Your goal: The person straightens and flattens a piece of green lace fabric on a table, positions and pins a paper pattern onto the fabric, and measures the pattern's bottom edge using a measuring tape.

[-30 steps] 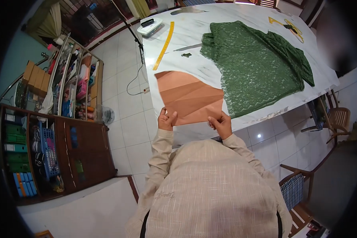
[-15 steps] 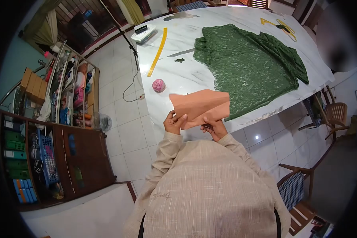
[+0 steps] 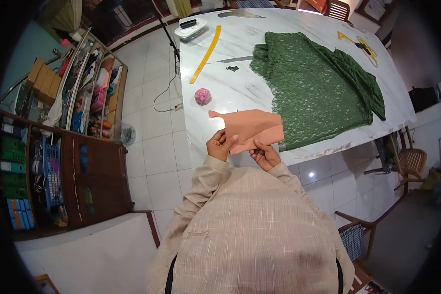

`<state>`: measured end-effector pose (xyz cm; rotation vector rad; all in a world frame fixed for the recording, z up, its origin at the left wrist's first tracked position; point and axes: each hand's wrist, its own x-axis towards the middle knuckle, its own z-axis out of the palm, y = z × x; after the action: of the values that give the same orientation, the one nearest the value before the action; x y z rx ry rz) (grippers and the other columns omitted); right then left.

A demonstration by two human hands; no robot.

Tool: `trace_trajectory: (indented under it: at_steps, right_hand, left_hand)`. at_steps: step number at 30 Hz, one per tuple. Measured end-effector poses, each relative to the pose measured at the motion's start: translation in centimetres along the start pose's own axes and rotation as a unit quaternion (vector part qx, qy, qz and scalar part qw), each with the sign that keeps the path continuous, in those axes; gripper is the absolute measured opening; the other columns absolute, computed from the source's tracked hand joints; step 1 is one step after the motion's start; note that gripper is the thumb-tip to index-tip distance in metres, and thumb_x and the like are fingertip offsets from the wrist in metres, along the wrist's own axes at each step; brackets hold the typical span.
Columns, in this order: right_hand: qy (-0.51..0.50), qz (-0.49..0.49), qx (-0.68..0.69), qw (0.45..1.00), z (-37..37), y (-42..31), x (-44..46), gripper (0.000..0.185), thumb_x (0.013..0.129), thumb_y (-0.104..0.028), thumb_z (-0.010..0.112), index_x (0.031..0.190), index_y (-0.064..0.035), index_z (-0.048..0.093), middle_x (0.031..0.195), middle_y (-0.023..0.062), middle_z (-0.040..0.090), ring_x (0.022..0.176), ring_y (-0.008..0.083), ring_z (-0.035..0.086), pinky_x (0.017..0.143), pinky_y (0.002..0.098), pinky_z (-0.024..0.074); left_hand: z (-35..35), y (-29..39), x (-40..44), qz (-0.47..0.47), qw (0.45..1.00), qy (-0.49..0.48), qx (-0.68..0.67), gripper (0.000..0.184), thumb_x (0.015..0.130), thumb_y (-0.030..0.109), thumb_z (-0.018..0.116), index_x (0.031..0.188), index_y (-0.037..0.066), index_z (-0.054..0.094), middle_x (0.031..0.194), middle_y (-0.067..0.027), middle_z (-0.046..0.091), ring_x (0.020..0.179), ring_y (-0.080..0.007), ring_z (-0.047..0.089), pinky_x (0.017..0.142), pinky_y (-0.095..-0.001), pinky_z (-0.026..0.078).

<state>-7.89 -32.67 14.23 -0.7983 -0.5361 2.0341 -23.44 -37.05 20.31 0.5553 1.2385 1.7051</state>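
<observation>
Both hands hold a folded orange paper sheet (image 3: 252, 127) over the near edge of the table. My left hand (image 3: 220, 145) pinches its lower left part, thumb on top. At the lower right, my right hand (image 3: 265, 155) grips the bottom edge between thumb and fingers. A narrow strip of the sheet juts out at its upper left. Just beyond the sheet lies green lace fabric (image 3: 318, 85), spread flat with its right side bunched. A pink ball-shaped item (image 3: 202, 96) sits to the left of the sheet.
On the white marble-patterned table (image 3: 196, 117) are a yellow ruler (image 3: 206, 54), a small green scrap (image 3: 232, 68), a plastic box (image 3: 191, 32) with a black item on it, and yellow scissors-like tools (image 3: 365, 46). Shelves (image 3: 90, 88) stand left; chairs (image 3: 409, 161) stand right.
My left hand has shifted its hold along the sheet, and the sheet's left part has folded so a strip sticks out. The camera view has moved slightly.
</observation>
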Motion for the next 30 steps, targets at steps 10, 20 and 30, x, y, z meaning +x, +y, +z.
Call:
trace_trajectory:
  at_steps: [10, 20, 30]
  right_hand:
    - [-0.027, 0.091, 0.092, 0.991, -0.3, -0.2, 1.2, 0.023, 0.088, -0.022, 0.054, 0.09, 0.0007, 0.056, 0.072, 0.0087, 0.059, 0.063, 0.0191, 0.058, 0.054, 0.0235, 0.0468]
    - [-0.035, 0.167, 0.156, 0.973, 1.2, -1.0, 0.4, 0.041, 0.09, -0.04, 0.047, 0.094, -0.0006, 0.055, 0.078, 0.0113, 0.06, 0.068, 0.0223, 0.058, 0.062, 0.0297, 0.0475]
    - [-0.055, 0.074, -0.045, 0.995, 1.5, -1.0, -1.1, 0.036, 0.088, -0.036, 0.052, 0.095, -0.0003, 0.054, 0.08, 0.0137, 0.059, 0.067, 0.0222, 0.059, 0.052, 0.026, 0.0459]
  left_hand:
    - [0.0, -0.6, -0.6, 0.056, 0.97, -0.036, 0.233, 0.011, 0.073, 0.007, 0.069, 0.071, -0.002, 0.063, 0.055, -0.0003, 0.052, 0.049, -0.0077, 0.039, 0.046, -0.0191, 0.036]
    - [2.0, 0.6, -2.0, 0.306, 0.89, -0.007, 0.338, 0.007, 0.071, 0.003, 0.068, 0.07, -0.002, 0.063, 0.047, 0.0002, 0.042, 0.044, -0.0076, 0.032, 0.042, -0.0207, 0.032]
    - [0.8, -1.0, -1.1, 0.149, 0.972, -0.007, 0.184, 0.008, 0.074, 0.005, 0.067, 0.077, -0.002, 0.064, 0.057, -0.0006, 0.054, 0.049, -0.0074, 0.042, 0.045, -0.0193, 0.036]
